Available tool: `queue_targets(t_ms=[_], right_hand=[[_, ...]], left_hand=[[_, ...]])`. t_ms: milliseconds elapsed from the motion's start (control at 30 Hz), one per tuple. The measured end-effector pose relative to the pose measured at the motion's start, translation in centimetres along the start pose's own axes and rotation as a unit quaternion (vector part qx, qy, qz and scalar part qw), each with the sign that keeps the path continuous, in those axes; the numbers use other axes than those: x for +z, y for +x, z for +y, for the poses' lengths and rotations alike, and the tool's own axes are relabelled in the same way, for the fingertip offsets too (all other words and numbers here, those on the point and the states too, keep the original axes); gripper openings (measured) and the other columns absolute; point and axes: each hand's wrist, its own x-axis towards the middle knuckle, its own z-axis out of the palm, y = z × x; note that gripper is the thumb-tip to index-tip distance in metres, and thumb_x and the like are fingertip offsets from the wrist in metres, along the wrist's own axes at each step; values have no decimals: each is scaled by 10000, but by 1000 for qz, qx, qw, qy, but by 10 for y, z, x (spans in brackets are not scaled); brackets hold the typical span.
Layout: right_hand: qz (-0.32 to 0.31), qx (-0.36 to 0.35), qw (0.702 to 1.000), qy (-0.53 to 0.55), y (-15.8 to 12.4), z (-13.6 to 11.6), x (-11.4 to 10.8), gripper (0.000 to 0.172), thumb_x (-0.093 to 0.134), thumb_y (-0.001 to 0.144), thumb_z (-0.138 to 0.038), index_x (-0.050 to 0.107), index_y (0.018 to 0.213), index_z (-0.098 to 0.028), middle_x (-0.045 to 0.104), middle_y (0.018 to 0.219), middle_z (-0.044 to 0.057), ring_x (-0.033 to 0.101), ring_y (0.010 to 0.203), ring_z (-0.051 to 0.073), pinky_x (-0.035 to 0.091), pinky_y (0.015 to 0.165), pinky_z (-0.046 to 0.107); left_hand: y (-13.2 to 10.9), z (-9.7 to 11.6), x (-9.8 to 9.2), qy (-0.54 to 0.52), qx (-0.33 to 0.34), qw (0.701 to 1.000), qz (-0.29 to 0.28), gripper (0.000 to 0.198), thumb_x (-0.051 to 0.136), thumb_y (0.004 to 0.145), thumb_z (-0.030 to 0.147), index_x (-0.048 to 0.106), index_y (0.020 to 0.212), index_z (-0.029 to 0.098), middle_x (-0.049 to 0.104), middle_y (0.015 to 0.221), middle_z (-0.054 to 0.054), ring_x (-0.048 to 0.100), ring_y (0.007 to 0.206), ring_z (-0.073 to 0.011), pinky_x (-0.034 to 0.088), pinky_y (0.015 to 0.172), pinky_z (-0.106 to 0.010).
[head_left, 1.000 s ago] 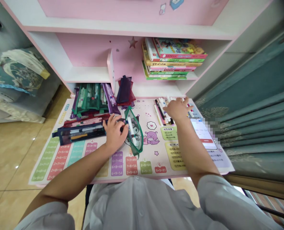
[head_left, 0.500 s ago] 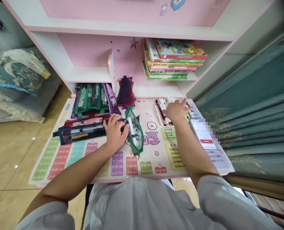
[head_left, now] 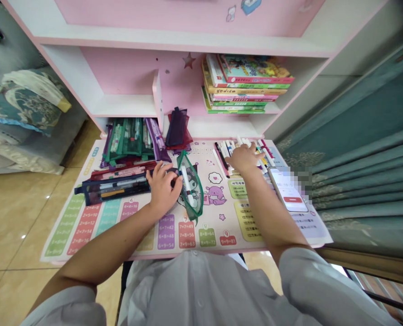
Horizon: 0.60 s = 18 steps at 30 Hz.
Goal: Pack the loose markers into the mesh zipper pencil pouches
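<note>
A green-edged mesh pencil pouch (head_left: 196, 199) lies on the desk with its zip side gaping and a white marker (head_left: 187, 186) inside. My left hand (head_left: 164, 186) is at its left edge, thumb and forefinger closed on the mesh; the exact grip is partly hidden. To the right, my right hand (head_left: 245, 158) rests over a row of loose markers (head_left: 225, 151), fingers spread and touching them. Some markers are covered by the hand. A navy mesh pouch (head_left: 119, 188) with pens inside lies left of my left hand.
Filled green and purple pouches (head_left: 129, 140) are piled at the back left. Flat navy and red pouches (head_left: 177, 129) lie against the shelf. A phone (head_left: 288, 190) lies by the right edge. Books (head_left: 245, 93) are stacked on the shelf above the desk (head_left: 218, 233).
My right hand has shifted slightly left, and the markers under it have spread leftward, showing more of them to its right. My left hand and the green pouch have stayed put.
</note>
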Motion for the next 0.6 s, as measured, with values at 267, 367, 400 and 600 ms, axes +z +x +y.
queue_targets(t_ms=[267, 367, 400, 600], right_hand=[[6, -13, 1000, 26, 2, 0, 3, 506, 536, 863, -366, 599, 1300, -118, 370, 1539, 199, 125, 1485, 419, 237, 1082, 727], [21, -20, 999, 37, -1, 0, 2, 487, 523, 855, -338, 617, 1275, -110, 396, 1519, 203, 140, 1479, 425, 248, 1074, 734], [31, -24, 998, 42, -2, 0, 1, 479, 517, 852, -329, 626, 1261, -108, 406, 1510, 201, 143, 1477, 425, 254, 1072, 733], [88, -66, 989, 101, -21, -5, -12, 342, 534, 806, -319, 733, 1008, -127, 437, 1504, 163, 163, 1476, 411, 262, 1070, 731]], left_hand=[[0, -1, 1, 6, -3, 1000, -2, 213, 560, 892, 317, 584, 707, 213, 665, 1244, -61, 451, 1355, -346, 251, 1079, -673], [0, -1, 1, 6, -2, 1000, -2, 205, 564, 887, 314, 588, 710, 213, 665, 1241, -60, 451, 1354, -348, 249, 1082, -672], [0, -1, 1, 7, -1, 1000, -1, 204, 565, 886, 315, 590, 711, 212, 665, 1240, -59, 452, 1352, -349, 248, 1082, -673], [0, -1, 1, 4, -5, 1000, -6, 213, 554, 891, 320, 593, 712, 211, 656, 1250, -57, 439, 1361, -348, 232, 1099, -668]])
